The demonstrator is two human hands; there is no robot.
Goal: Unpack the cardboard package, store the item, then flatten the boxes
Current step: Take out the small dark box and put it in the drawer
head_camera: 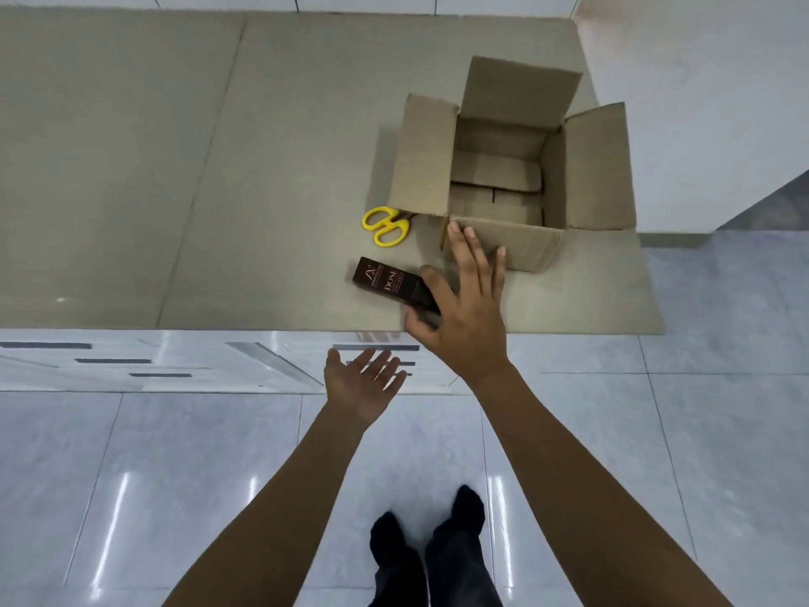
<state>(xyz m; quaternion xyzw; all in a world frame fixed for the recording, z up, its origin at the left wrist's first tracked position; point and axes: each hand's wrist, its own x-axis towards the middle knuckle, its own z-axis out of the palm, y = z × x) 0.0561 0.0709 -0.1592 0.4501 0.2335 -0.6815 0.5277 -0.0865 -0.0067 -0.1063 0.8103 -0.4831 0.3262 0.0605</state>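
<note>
A grey-green counter top [175, 168] with thin seams fills the far half of the view. Its near front is glossy white cabinets [175, 361] with dark slot handles. White wall [700, 102] rises at right. The near floor [175, 475] is pale, shiny tile catching streaks of light.

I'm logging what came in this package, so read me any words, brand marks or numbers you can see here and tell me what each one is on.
"DOSE": large pale letters on the dark brown product box lying on the counter.
An "A"-like logo mark near that box's far end.
Smaller lines beside the logo and beside "DOSE": too small and blurred to read.
Cardboard box, yellow scissors: no readable text visible.
</note>
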